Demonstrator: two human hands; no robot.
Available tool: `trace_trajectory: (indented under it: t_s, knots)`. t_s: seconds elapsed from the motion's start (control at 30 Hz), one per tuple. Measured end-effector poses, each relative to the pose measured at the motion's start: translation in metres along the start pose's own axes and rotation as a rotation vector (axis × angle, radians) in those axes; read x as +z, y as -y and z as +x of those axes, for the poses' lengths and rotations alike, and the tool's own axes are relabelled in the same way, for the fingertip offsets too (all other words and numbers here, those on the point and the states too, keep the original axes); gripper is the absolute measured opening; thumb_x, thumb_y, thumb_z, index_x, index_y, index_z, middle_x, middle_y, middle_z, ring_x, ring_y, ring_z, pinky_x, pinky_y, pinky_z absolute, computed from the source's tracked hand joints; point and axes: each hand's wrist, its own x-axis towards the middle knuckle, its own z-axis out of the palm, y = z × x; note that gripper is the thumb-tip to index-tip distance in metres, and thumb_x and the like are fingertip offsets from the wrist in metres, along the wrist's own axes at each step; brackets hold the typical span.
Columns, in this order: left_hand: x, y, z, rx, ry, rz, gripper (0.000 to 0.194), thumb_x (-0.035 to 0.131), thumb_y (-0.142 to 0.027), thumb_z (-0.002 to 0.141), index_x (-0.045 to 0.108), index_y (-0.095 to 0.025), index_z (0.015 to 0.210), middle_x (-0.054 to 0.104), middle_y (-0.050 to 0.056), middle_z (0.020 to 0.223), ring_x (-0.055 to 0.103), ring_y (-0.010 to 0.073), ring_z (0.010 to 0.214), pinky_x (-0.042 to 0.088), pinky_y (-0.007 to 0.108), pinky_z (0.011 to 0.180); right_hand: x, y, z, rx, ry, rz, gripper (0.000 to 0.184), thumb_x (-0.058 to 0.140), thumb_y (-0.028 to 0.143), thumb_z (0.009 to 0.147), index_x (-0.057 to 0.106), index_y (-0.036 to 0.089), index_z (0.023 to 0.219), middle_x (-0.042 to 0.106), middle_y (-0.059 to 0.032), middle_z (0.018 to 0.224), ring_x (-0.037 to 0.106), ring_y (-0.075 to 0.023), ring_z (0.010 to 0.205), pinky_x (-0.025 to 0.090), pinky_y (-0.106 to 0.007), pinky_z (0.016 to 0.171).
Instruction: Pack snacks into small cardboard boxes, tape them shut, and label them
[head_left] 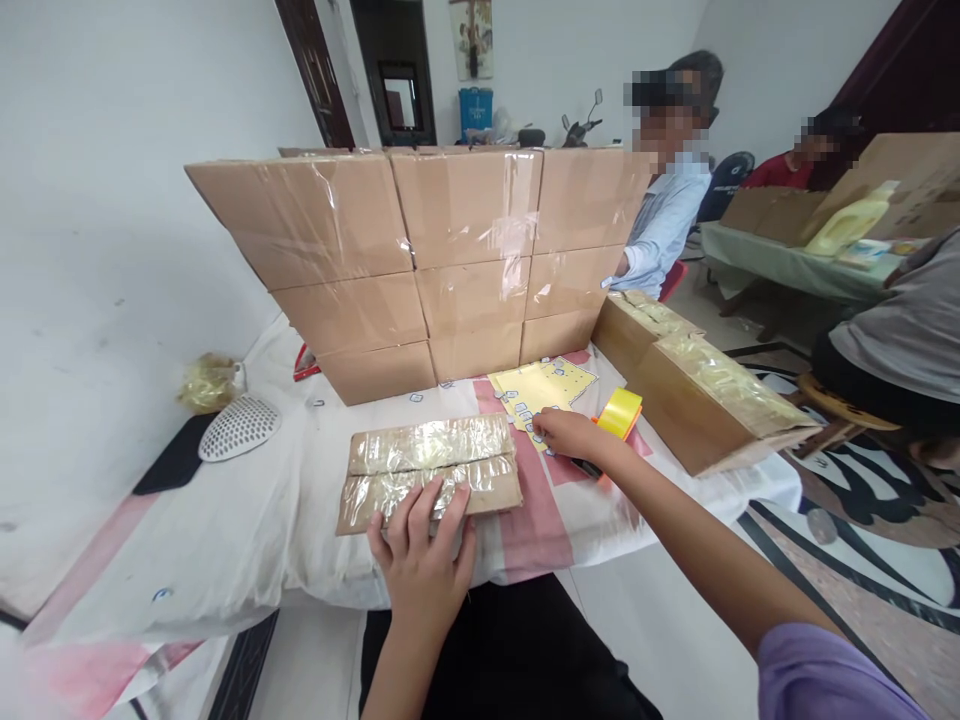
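My left hand (424, 545) lies with its fingers spread on the near edge of a small flat cardboard box (435, 448), which has shiny clear tape along its middle seam and sides. Over a yellow printed sheet (559, 385), my right hand (566, 433) has its fingers curled together; whatever may be between them is hidden. Just beyond my right wrist stands a tape dispenser (600, 470) with a roll of yellow tape (621, 412), partly covered by my forearm.
Stacked cardboard boxes (472, 300) form a wall at the back of the cloth-covered table (315, 520). More taped boxes (690, 420) line the right edge. A white mesh piece (240, 428) lies left. A person in a light blue shirt (671, 220) sits behind; others are at right.
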Motion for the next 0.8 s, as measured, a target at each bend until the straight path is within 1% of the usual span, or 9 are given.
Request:
trace_trajectory:
  t_s: [0.07,0.13,0.27,0.33,0.4,0.5,0.57,0.7,0.8]
  knots:
    - [-0.001,0.0,-0.001,0.031,0.001,0.016,0.039,0.073,-0.03,0.085,0.071,-0.029,0.124,0.069,0.01,0.128,0.057,0.0291,0.12,0.021,0.053,0.121,-0.001,-0.001,-0.004,0.014,-0.02,-0.017,0.024,0.049,0.011,0.094,0.066,0.021,0.107,0.069,-0.0076,0.111,0.064,-0.0204,0.091,0.036,-0.025,0.066]
    - [-0.003,0.001,-0.002,0.047,0.001,0.026,0.041,0.075,-0.029,0.084,0.07,-0.028,0.124,0.069,0.011,0.127,0.057,0.0295,0.12,0.022,0.053,0.121,-0.002,-0.002,-0.009,0.017,-0.027,-0.037,0.025,0.047,0.012,0.095,0.066,0.021,0.109,0.069,-0.0086,0.111,0.064,-0.0217,0.092,0.037,-0.026,0.066]
    - [-0.006,0.001,-0.005,0.046,0.001,0.037,0.041,0.075,-0.028,0.083,0.07,-0.027,0.123,0.069,0.012,0.127,0.057,0.0298,0.119,0.022,0.053,0.12,-0.002,0.002,-0.015,-0.015,-0.015,-0.092,0.021,0.058,0.012,0.087,0.068,0.02,0.104,0.068,-0.0118,0.107,0.064,-0.0264,0.095,0.039,-0.029,0.067]
    - [-0.004,0.002,-0.006,0.056,-0.005,0.04,0.041,0.075,-0.028,0.083,0.07,-0.027,0.123,0.069,0.011,0.126,0.057,0.0298,0.119,0.021,0.053,0.121,-0.002,0.005,-0.016,-0.029,-0.025,-0.117,0.021,0.058,0.011,0.088,0.068,0.018,0.105,0.067,-0.0138,0.11,0.062,-0.0289,0.101,0.042,-0.031,0.072]
    - [-0.002,0.002,-0.004,0.056,-0.013,0.04,0.042,0.074,-0.028,0.083,0.07,-0.028,0.124,0.069,0.011,0.127,0.057,0.0298,0.119,0.021,0.053,0.121,0.0,0.008,-0.014,-0.031,-0.046,-0.132,0.023,0.053,0.011,0.092,0.068,0.018,0.109,0.065,-0.0153,0.116,0.059,-0.0306,0.108,0.044,-0.033,0.076]
    - [0.003,0.003,0.0,0.046,-0.017,0.042,0.043,0.074,-0.03,0.083,0.069,-0.028,0.125,0.069,0.01,0.128,0.057,0.0296,0.119,0.02,0.053,0.122,0.002,0.012,-0.009,-0.016,-0.065,-0.134,0.031,0.051,0.011,0.095,0.065,0.021,0.121,0.06,-0.0145,0.127,0.057,-0.0301,0.111,0.045,-0.032,0.076]
    - [0.006,0.003,0.004,0.033,-0.006,0.034,0.042,0.073,-0.03,0.083,0.07,-0.028,0.125,0.069,0.01,0.128,0.057,0.0298,0.12,0.02,0.053,0.121,0.002,0.013,-0.005,-0.002,-0.069,-0.125,0.034,0.05,0.011,0.096,0.063,0.022,0.125,0.059,-0.0134,0.127,0.058,-0.0289,0.11,0.045,-0.031,0.075]
    - [0.008,0.004,0.007,0.017,0.006,0.015,0.038,0.071,-0.029,0.084,0.07,-0.028,0.123,0.069,0.011,0.128,0.057,0.0301,0.121,0.022,0.055,0.121,0.001,0.013,0.003,0.055,-0.084,-0.094,0.027,0.045,0.012,0.099,0.066,0.02,0.115,0.061,-0.014,0.118,0.059,-0.0275,0.109,0.045,-0.03,0.075]
    - [0.008,0.005,0.007,0.044,-0.005,0.029,0.039,0.072,-0.029,0.083,0.07,-0.027,0.122,0.069,0.011,0.127,0.057,0.0301,0.121,0.021,0.054,0.121,0.0,0.013,0.008,0.088,-0.092,-0.063,0.027,0.047,0.013,0.098,0.066,0.018,0.115,0.061,-0.0141,0.117,0.06,-0.0272,0.108,0.044,-0.03,0.073]
